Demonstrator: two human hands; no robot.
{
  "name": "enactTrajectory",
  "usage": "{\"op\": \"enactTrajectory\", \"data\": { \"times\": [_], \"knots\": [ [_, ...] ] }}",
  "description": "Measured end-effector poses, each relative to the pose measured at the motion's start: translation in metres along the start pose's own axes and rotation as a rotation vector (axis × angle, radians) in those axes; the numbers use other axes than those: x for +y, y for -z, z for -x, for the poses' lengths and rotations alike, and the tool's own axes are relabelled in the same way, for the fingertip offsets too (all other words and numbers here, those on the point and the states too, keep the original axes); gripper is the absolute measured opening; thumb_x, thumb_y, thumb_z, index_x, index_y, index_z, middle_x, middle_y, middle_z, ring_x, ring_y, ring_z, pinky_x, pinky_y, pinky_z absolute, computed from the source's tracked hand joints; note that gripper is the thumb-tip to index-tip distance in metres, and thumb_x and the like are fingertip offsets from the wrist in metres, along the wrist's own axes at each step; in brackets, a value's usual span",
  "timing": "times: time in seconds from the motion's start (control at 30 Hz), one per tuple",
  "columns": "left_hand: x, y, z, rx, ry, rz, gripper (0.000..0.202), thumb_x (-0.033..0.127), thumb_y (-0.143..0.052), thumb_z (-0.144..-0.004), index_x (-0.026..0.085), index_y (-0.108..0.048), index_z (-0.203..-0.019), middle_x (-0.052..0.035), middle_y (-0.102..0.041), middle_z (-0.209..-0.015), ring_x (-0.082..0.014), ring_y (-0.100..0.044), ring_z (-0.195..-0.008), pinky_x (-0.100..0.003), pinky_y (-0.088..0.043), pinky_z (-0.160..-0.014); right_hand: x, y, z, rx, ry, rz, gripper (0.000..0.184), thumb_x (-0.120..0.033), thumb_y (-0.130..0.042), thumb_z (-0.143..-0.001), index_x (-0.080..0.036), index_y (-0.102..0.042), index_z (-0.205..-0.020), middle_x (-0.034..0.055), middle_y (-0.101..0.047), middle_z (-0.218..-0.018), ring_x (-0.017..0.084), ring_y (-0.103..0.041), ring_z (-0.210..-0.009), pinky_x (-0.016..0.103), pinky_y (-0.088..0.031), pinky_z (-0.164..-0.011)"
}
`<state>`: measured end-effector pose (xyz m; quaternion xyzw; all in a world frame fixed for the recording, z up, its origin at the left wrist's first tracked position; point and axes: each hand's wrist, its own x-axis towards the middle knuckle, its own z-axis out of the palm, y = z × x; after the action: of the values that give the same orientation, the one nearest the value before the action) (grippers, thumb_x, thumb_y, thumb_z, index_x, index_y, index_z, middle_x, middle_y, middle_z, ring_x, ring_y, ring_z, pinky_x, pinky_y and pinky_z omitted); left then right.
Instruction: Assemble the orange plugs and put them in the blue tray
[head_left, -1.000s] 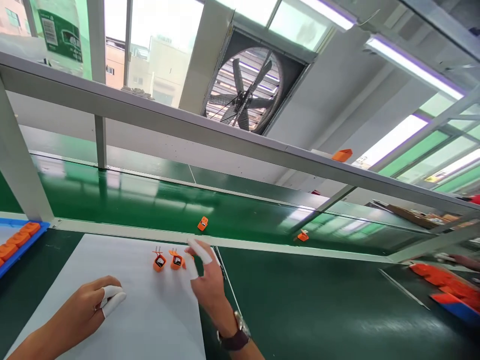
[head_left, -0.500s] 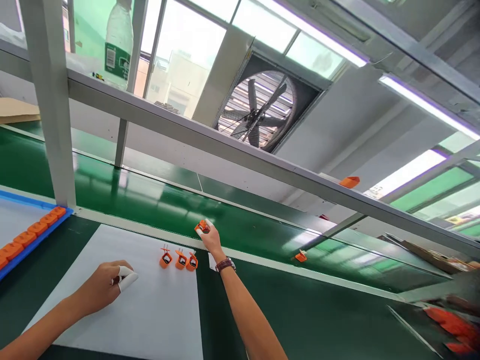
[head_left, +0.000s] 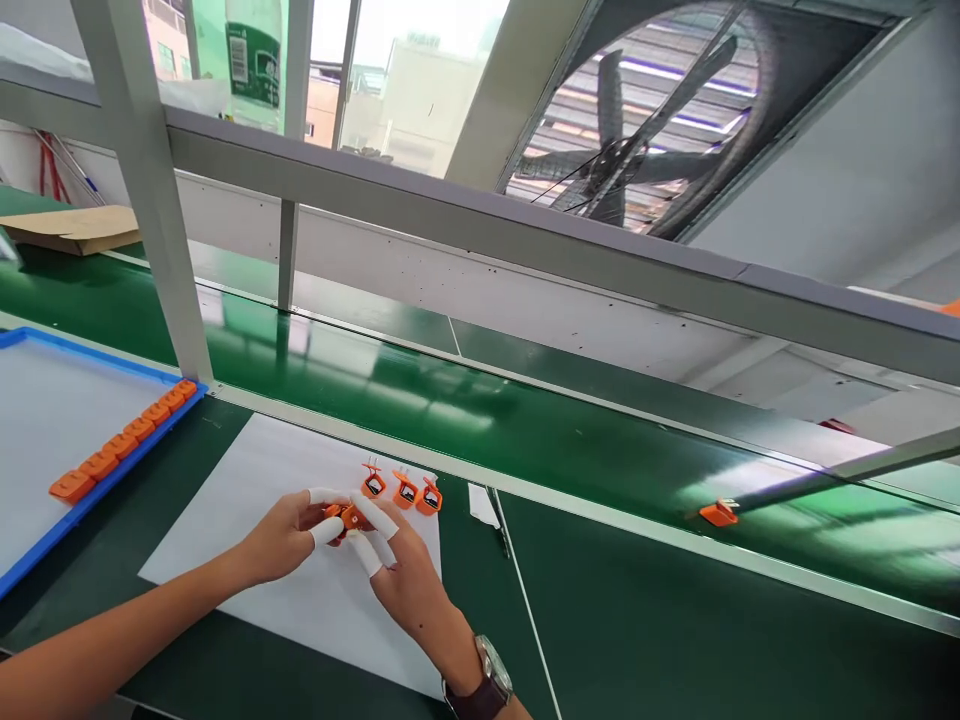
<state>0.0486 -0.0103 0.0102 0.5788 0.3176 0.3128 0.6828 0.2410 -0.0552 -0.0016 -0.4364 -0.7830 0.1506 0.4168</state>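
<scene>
My left hand [head_left: 286, 535] and my right hand [head_left: 411, 572] meet over the white sheet [head_left: 300, 610], white finger covers on thumbs and fingers. Between their fingertips they grip a small orange plastic housing [head_left: 354, 518], partly hidden by the fingers. My right wrist wears a watch [head_left: 491, 668]. Just beyond the hands, three similar pieces stand near the sheet's far edge: a left orange housing [head_left: 373, 485], a middle one [head_left: 406, 492] and a right one [head_left: 429, 497]. Dark and white insides show in them, and thin metal pins stick up behind at least two.
At left lies a blue-rimmed tray [head_left: 105, 545] with a row of orange pieces [head_left: 120, 446] along its right side. Another orange housing [head_left: 718, 513] is on the green belt [head_left: 525, 420] to the right. A grey frame post [head_left: 142, 190] and rail [head_left: 465, 215] stand ahead.
My right hand has come back from the green belt with the orange housing, down over the sheet. My left hand has moved right and now grips it too. The view has shifted left and closer.
</scene>
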Motion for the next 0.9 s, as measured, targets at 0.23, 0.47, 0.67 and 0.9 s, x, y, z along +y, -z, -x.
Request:
{"op": "enactTrajectory", "data": {
  "times": [0.23, 0.47, 0.67, 0.9],
  "knots": [
    [-0.006, 0.010, 0.002, -0.086, -0.065, -0.223, 0.031, 0.026, -0.056, -0.094, 0.020, -0.069, -0.121, -0.0082, -0.071, -0.116, -0.0233, -0.067, -0.102, -0.036, -0.054, -0.093, 0.011, 0.004, 0.005, -0.081, 0.143, -0.065, 0.059, -0.006, -0.053, -0.095, -0.034, -0.043, -0.146, 0.0093, -0.065, -0.128, 0.022, -0.064, -0.117, 0.043, -0.060, -0.096],
    [-0.011, 0.016, 0.000, -0.058, 0.032, -0.166, 0.033, 0.028, -0.058, -0.093, 0.019, -0.065, -0.125, -0.0096, -0.072, -0.116, -0.0242, -0.069, -0.106, -0.038, -0.056, -0.095, 0.013, 0.004, 0.009, -0.154, 0.114, -0.140, 0.056, -0.003, -0.053, -0.094, -0.032, -0.049, -0.141, 0.0086, -0.064, -0.133, 0.021, -0.064, -0.120, 0.041, -0.060, -0.098],
    [-0.015, 0.015, 0.002, 0.043, 0.128, -0.114, 0.029, 0.030, -0.066, -0.088, 0.017, -0.069, -0.113, -0.0086, -0.076, -0.108, -0.0255, -0.071, -0.104, -0.039, -0.057, -0.094, 0.004, -0.007, 0.012, -0.031, 0.074, -0.173, 0.061, -0.001, -0.057, -0.089, -0.031, -0.046, -0.141, 0.0097, -0.068, -0.122, 0.024, -0.067, -0.107, 0.043, -0.063, -0.085],
    [-0.008, 0.027, 0.002, -0.046, 0.155, -0.053, 0.033, 0.037, -0.060, -0.093, 0.022, -0.070, -0.121, -0.0059, -0.074, -0.120, -0.0272, -0.067, -0.115, -0.040, -0.052, -0.103, -0.002, -0.015, 0.010, 0.002, -0.070, -0.273, 0.055, -0.001, -0.054, -0.090, -0.030, -0.050, -0.137, 0.0099, -0.063, -0.121, 0.024, -0.063, -0.111, 0.044, -0.060, -0.091]
  ]
}}
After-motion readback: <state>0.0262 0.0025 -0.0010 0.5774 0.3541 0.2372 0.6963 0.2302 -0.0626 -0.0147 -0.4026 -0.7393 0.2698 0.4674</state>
